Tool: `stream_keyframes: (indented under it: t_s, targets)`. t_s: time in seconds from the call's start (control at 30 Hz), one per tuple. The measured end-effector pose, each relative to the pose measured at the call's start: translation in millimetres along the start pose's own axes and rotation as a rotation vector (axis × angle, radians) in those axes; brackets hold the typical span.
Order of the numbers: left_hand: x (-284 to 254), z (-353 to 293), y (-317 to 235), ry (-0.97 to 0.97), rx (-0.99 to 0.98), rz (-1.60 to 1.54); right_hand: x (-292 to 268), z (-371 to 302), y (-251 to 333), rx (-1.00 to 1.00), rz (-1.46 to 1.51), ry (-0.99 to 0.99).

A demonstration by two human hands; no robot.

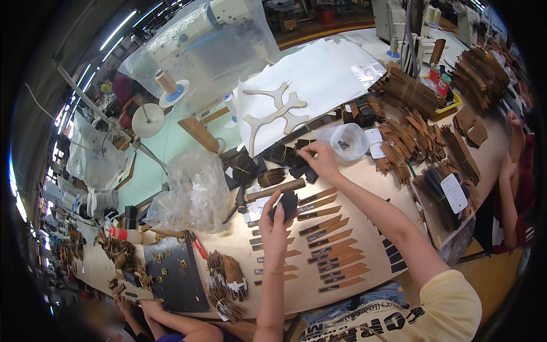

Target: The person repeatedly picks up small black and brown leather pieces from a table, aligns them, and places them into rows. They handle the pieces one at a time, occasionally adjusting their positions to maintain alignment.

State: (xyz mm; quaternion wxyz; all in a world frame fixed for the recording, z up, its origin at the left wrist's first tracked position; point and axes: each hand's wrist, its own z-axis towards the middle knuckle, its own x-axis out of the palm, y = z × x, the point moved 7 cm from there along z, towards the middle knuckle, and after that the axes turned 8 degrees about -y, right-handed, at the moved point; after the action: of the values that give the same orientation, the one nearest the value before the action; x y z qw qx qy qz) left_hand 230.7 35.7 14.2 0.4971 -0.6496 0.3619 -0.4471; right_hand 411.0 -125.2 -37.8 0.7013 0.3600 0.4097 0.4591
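Workshop with strip lights (118, 29) upper left; pale table (228, 244) filled mid-frame. Left hand (276, 221), just below frame centre, was curled around a black stack (288, 200), thumb along its left side. Stack's upper end pointed to the top of the frame, leaning slightly right; full long axis unclear, fingers hid part of it. Right hand (320, 159), upper centre, had thumb and fingertips nearly together beside dark pieces (301, 169); couldn't tell if anything was pinched.

Brown strips (347, 267) lay in two columns, centre to lower centre, long axes roughly parallel, slanting up to the right, dark-patched ends left. Hammer (279, 189) lay above them, handle to the right, head left. Black pieces (393, 251) sat in a column right of the strips. Clear bag (194, 194) left of the hammer; translucent tub (346, 141) right of the right hand. Co-worker's hands (151, 310) showed lower left, more at the right edge.
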Motion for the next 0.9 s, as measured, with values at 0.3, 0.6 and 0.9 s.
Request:
stream_keyframes:
  t_s: [0.3,0.6,0.9]
  targets:
    - [43.5,134.3,62.8,0.337,-0.320,0.445,1.3,-12.7,-16.9,-0.082,-0.427,0.253]
    - [63.5,158.6,67.9,0.402,-0.307,0.746,1.7,-5.8,-30.6,0.093,-0.306,0.197]
    - [72.8,165.9,64.1,0.428,-0.403,0.771,-81.9,14.2,37.2,-0.069,0.148,-0.162]
